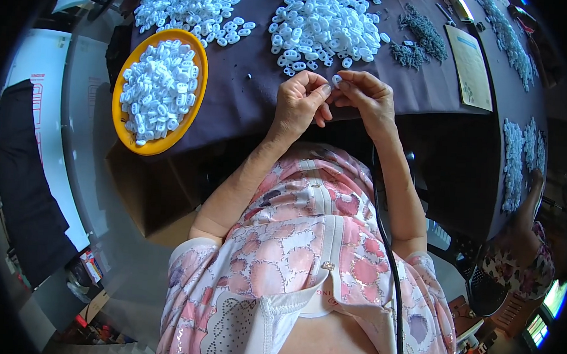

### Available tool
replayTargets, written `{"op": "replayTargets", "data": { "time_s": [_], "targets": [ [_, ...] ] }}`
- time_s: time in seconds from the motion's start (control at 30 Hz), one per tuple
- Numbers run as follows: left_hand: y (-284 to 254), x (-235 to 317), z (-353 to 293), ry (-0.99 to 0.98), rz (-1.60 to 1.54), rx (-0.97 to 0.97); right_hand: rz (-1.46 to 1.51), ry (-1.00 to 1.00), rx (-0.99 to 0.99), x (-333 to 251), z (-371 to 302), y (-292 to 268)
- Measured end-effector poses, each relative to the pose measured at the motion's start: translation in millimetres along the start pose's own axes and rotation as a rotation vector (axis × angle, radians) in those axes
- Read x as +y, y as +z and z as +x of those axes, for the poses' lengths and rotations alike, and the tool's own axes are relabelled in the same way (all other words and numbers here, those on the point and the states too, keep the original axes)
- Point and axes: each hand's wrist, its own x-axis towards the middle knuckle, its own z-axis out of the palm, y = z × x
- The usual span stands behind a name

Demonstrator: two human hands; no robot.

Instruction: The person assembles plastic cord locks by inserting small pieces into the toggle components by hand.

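Note:
At the table's near edge, both of my hands are raised close together. My right hand (370,105) pinches a small white oval plastic piece (336,80) between thumb and fingertips. Just left of it, my left hand (298,105) has thumb and index finger pressed together; anything between them is too small to make out. Beyond the hands lies a large heap of white oval two-hole plastic pieces (325,28). On the left, an orange oval tray (202,78) is heaped with similar white pieces (157,92).
Another white heap (186,5) lies at the far left of the dark-covered table (236,93). Small grey parts (422,37) and a tan booklet or envelope (468,68) lie to the right. A person (527,251) sits at the right, near more white pieces (512,165). A cardboard box (150,190) stands below.

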Motion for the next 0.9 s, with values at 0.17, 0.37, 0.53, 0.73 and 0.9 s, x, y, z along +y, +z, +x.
{"op": "replayTargets", "data": {
  "time_s": [0.17,0.37,0.53,0.73,0.9],
  "targets": [
    [0.0,-1.6,0.0,0.001,0.005,0.004,-0.007,-0.015,-0.015,0.9,-0.2,-0.7],
    [0.9,-0.2,-0.5,-0.001,0.008,0.018,-0.032,-0.016,-0.024,-0.3,-0.4,0.2],
    [0.4,-0.8,0.2,-0.024,0.004,0.018,-0.030,-0.024,-0.021,0.6,-0.4,1.3],
    [1.2,0.2,-0.8,-0.028,-0.006,0.024,-0.052,-0.026,-0.022,-0.9,-1.2,1.9],
    [2.2,0.4,-0.4,-0.026,0.026,0.035,-0.066,-0.039,-0.013,-1.6,-2.0,3.1]
  ]
}}
